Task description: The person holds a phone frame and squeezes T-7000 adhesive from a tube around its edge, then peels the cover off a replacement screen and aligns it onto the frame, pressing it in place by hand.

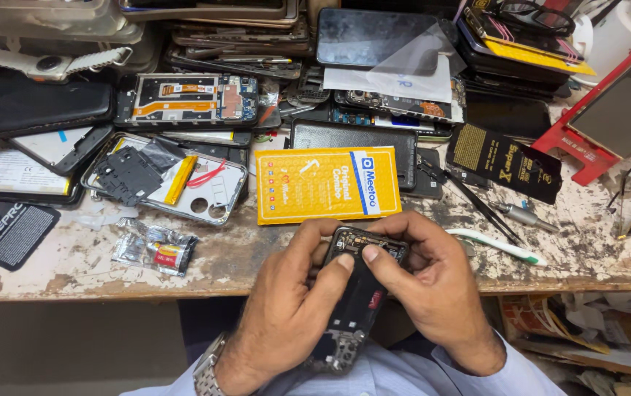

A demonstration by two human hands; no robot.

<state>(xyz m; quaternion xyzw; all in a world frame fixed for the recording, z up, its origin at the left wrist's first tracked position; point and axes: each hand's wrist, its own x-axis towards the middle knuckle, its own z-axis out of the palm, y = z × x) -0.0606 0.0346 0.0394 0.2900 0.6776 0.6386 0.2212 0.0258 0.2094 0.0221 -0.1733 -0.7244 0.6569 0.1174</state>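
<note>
Both my hands hold an opened black phone body (353, 301) over the front edge of the worn workbench (74, 271), its bare insides facing up. My left hand (286, 301) grips its left side, thumb lying across the upper part. My right hand (425, 282) grips the right side, thumb pressing near the top end beside the left thumb. A metal watch (209, 367) is on my left wrist. Just beyond the phone lies a flat yellow packet (326, 183).
Behind the packet the bench is crowded with opened phones, frames and circuit boards (187, 99). A white phone frame (165, 180) lies left, a small foil sachet (156, 251) in front of it. Tweezers (480, 205), a white-green toothbrush (495, 246), a red stand (609, 117) sit right.
</note>
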